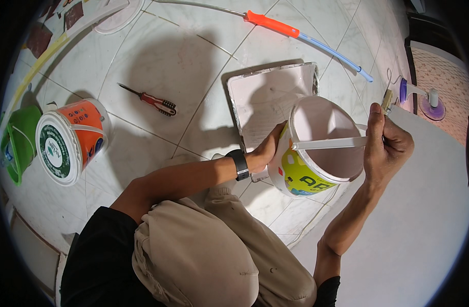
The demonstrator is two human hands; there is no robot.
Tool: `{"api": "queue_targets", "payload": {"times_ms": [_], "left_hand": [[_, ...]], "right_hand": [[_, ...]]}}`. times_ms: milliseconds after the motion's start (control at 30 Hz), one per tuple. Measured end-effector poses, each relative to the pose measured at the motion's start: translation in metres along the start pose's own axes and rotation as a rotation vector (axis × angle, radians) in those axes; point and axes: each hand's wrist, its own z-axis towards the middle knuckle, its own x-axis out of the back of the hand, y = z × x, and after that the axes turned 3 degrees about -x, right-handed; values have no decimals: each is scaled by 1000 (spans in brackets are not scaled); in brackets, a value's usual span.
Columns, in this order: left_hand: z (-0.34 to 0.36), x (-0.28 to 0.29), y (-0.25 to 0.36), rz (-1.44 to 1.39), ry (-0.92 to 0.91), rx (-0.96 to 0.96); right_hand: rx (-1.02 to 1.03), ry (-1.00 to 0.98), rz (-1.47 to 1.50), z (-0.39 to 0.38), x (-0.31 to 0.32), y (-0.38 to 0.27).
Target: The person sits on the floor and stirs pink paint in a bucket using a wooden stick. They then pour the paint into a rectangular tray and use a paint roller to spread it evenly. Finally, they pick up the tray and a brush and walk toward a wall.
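My left hand (268, 151), below a black wristband, grips the side of a white bucket (313, 174) with a bright green label, tilted above a white paint tray (250, 97). The bucket's pinkish-white inside shows, with its white handle (329, 143) lying across the opening. My right hand (388, 148) is closed at that handle's far end; a small metal-banded tool (388, 102) shows just beyond its thumb, though whether it is held is unclear. A red-handled screwdriver (157, 105) lies left of the tray on the tiles.
An orange-labelled bucket (88, 120) with a lid stands at the left beside a green bucket (24, 138) and a yellowish hose (42, 56). An orange-handled pole (273, 23) lies at the back. A purple object (431, 107) stands at the right by patterned fabric (439, 71).
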Motion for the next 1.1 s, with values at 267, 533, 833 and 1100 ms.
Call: {"api": "queue_targets", "payload": {"times_ms": [267,533,833,1100], "left_hand": [[-2,-8,15,-38,-7,27],[22,-19,34,-22,-164,47],[22,-17,35,91,-97,0],[11,-15,24,108,-49,-68]], "right_hand": [[52,40,-20,8,5,9],[21,109,-63,23,20,19],[33,227,55,16,24,37],[123,214,146,6,34,27]]}}
